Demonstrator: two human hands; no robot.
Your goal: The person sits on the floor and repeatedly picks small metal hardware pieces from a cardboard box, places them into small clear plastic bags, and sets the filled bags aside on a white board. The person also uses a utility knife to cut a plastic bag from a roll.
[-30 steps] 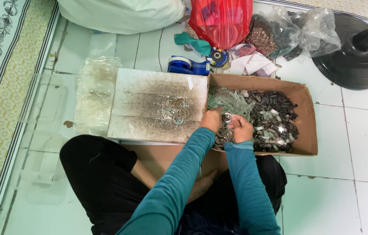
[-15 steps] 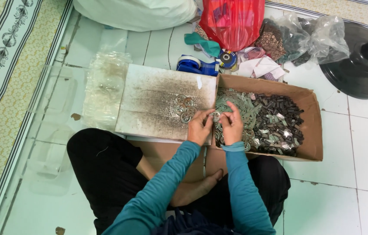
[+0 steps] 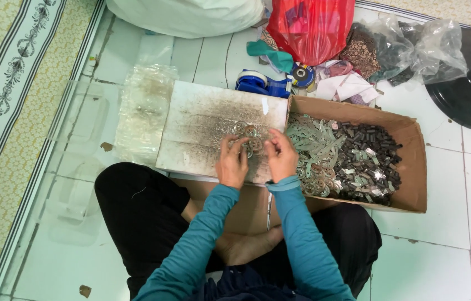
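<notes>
Both hands shifted left, out of cardboard box (image 3: 413, 161) onto stained white board (image 3: 202, 128). Left hand (image 3: 233, 163) and right hand (image 3: 281, 156) each with grip pinching small round metal parts (image 3: 251, 139) over board's right edge. Box of dark metal pieces (image 3: 369, 161) just beside right hand.

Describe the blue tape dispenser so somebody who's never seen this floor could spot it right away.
Start at the open cardboard box of small metal parts on the tiled floor. Just past its far left corner, beside the stained white board, lies the tape dispenser. It is the only solid blue plastic thing there, with a pale roll of tape in it.
</notes>
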